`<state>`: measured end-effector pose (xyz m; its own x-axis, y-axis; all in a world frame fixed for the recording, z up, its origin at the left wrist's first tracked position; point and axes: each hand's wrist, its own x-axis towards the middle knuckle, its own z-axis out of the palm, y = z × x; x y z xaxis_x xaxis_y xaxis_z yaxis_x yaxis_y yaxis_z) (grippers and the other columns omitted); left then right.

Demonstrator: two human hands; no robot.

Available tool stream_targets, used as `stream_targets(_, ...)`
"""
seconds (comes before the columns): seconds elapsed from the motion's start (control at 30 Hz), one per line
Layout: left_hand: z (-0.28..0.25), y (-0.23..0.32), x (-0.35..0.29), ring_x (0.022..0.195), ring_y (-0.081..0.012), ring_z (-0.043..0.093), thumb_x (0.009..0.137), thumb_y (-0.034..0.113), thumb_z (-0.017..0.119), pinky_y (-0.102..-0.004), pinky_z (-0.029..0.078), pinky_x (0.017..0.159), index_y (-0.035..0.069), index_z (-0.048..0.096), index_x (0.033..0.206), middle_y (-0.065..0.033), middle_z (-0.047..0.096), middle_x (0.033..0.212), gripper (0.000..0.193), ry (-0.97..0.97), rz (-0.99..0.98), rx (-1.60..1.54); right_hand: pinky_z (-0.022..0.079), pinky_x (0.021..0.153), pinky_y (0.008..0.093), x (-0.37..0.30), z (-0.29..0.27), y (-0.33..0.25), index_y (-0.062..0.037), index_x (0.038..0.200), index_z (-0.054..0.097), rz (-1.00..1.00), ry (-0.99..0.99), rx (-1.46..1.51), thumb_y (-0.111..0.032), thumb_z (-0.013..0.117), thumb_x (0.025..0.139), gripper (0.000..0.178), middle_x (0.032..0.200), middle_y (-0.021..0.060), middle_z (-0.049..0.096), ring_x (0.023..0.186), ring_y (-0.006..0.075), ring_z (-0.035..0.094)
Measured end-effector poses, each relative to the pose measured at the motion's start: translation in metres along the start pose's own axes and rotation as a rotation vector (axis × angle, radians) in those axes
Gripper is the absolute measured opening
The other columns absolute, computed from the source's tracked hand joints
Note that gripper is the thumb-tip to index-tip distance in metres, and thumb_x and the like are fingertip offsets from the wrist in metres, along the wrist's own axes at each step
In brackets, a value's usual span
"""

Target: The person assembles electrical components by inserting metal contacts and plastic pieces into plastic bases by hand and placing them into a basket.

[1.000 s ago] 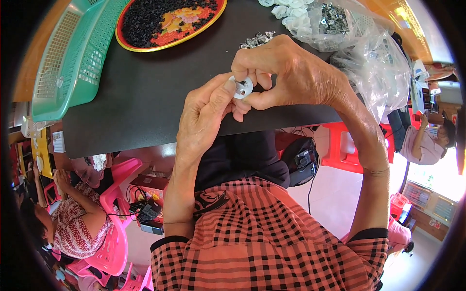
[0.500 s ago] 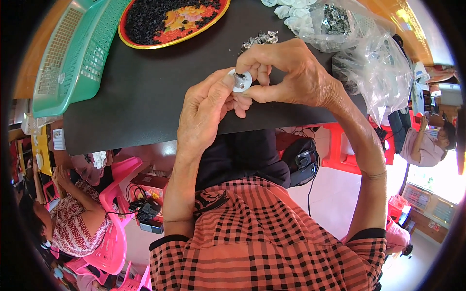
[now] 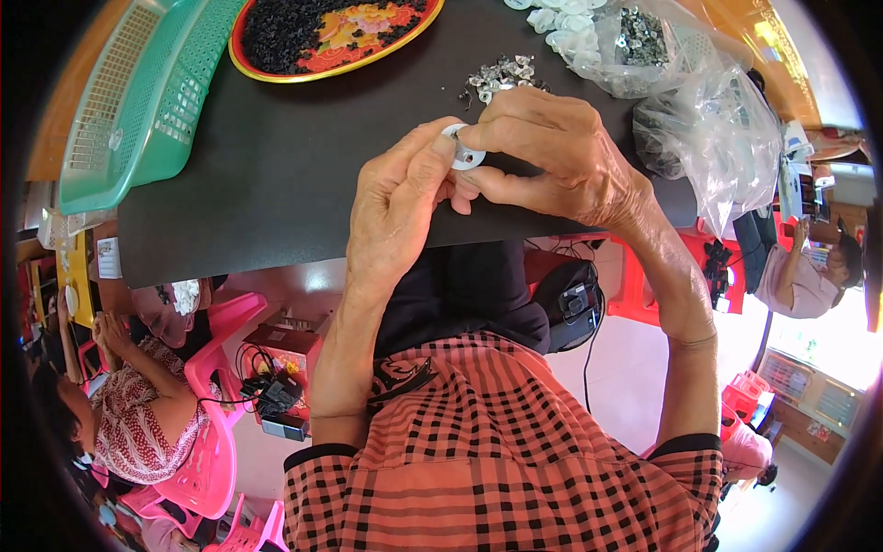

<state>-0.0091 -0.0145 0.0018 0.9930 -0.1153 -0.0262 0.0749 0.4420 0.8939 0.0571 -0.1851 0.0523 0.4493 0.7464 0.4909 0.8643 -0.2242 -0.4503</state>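
Observation:
Over the near part of the dark table, a small round white plastic disc with small holes in its face is held up. My left hand pinches its left side, thumb on top and the other fingers curled underneath. From the right, my right hand grips the same disc, with the index fingertip on its upper face and the thumb at its lower edge. A tiny dark bit shows near that fingertip, too small to name. Just beyond my right hand lies a loose pile of small clear and metallic pieces.
A red tray of small black pieces lies at the far left-centre, beside a green plastic basket. Clear plastic bags of parts and white discs sit far right on the black table. Other people sit at both sides.
Both hands have shifted slightly right with the disc. My right index finger has moved onto the disc's face, and more of the loose pile shows behind.

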Motion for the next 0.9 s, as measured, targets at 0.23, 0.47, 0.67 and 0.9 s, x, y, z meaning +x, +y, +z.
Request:
stream_targets(0.23, -0.005, -0.003, 0.001, 0.07, -0.0119, 0.056, 0.1, 0.021, 0.048, -0.0245, 0.047, 0.064, -0.006, 0.058, 0.114, -0.0089, 0.063, 0.083, 0.033, -0.06, 0.004, -0.067, 0.046, 0.058, 0.0268, -0.02, 0.008, -0.001, -0.0018, 0.091, 0.068, 0.22, 0.134, 0.252, -0.002, 0.066, 0.078, 0.014, 0.075, 0.0045, 0.063, 0.06, 0.0132, 0.054)
stream_targets(0.47, 0.0, -0.001, -0.001, 0.072, -0.0117, 0.057, 0.099, 0.017, 0.046, -0.0241, 0.048, 0.066, -0.004, 0.059, 0.113, -0.0084, 0.063, 0.085, 0.028, -0.038, 0.057, 0.001, 0.043, 0.052, 0.024, -0.035, 0.024, -0.003, -0.0033, 0.095, 0.066, 0.237, 0.364, 0.154, 0.001, 0.068, 0.076, 0.019, 0.07, 0.0043, 0.059, 0.056, 0.0082, 0.052)
stream_targets(0.67, 0.0, -0.002, 0.001, 0.073, -0.0111, 0.057, 0.098, 0.015, 0.047, -0.0229, 0.048, 0.066, -0.002, 0.059, 0.114, -0.0078, 0.063, 0.088, 0.027, -0.044, 0.075, 0.051, 0.042, 0.048, 0.024, -0.037, 0.025, -0.003, -0.0055, 0.096, 0.067, 0.193, 0.365, 0.105, 0.003, 0.069, 0.073, 0.025, 0.068, 0.003, 0.057, 0.052, 0.0095, 0.052)
stream_targets(0.9, 0.002, -0.002, 0.0, 0.075, -0.0108, 0.057, 0.098, 0.014, 0.048, -0.0237, 0.049, 0.068, -0.003, 0.059, 0.114, -0.0074, 0.063, 0.088, 0.025, -0.026, 0.064, 0.044, 0.042, 0.048, 0.0239, -0.04, 0.027, -0.006, -0.0066, 0.1, 0.066, 0.198, 0.341, 0.12, 0.004, 0.068, 0.071, 0.032, 0.068, 0.0025, 0.058, 0.052, 0.0089, 0.051)
